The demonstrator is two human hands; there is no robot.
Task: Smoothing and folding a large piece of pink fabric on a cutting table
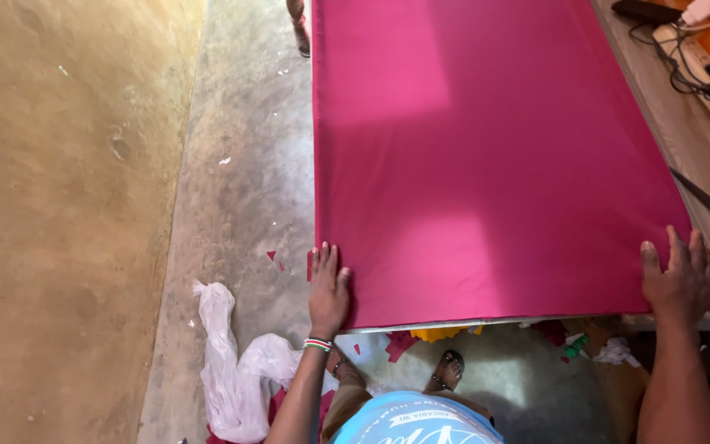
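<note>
Pink fabric (486, 156) spread flat over a wooden table (684, 131). Left hand (329, 289) and right hand (682, 278) rest on its near corners, fingers extended, flat, grasping nothing

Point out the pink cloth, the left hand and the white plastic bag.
pink cloth (486, 156), head view, middle of its flat surface
left hand (329, 289), head view, back of hand
white plastic bag (236, 374), head view, crumpled middle

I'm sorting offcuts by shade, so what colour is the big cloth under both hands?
The large flat cloth is deep pink, magenta; the head view shows it.
</note>
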